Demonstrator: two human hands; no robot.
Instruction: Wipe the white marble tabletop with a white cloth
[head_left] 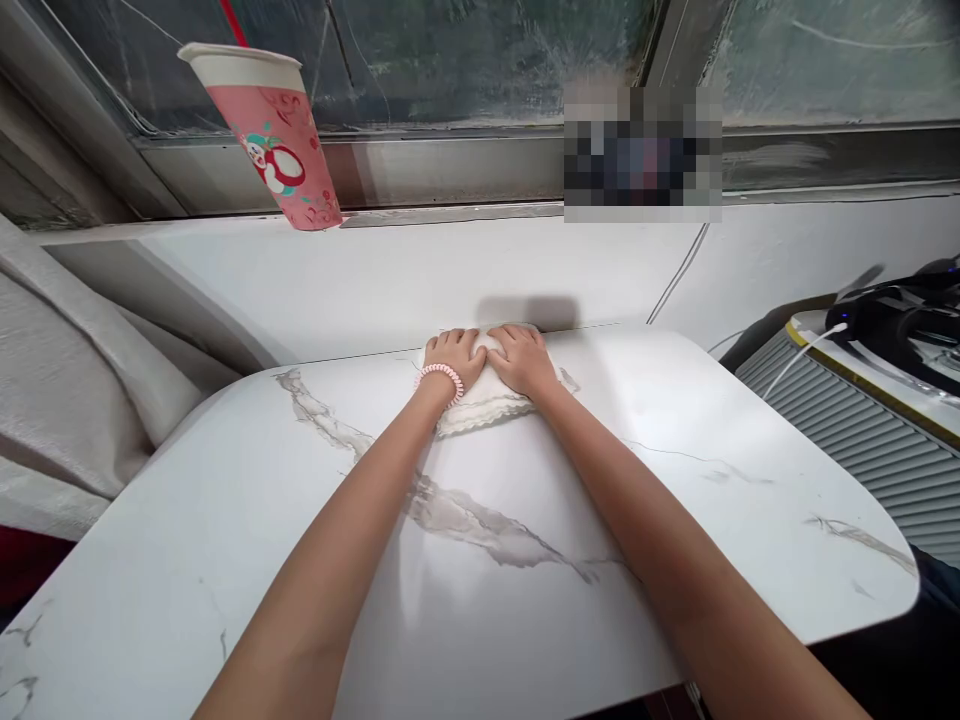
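Note:
A white cloth [487,408] with a scalloped edge lies on the marbled white tabletop [480,620], close to the wall. My left hand [455,357] presses flat on its left part, fingers stretched toward the wall; a pink coiled band [442,372] circles that wrist. On the cloth's right part rests my right hand [523,358], palm down with fingers extended. The two thumbs meet or nearly meet in the middle. Under the palms, much of the cloth is hidden.
A pink paper cup [289,150] with a red straw stands on the window ledge [450,215]. Grey fabric [82,350] drapes at the left. To the right, a ribbed grey unit [847,440] carries black equipment [907,320] with a white cable. A blurred patch hides part of the ledge.

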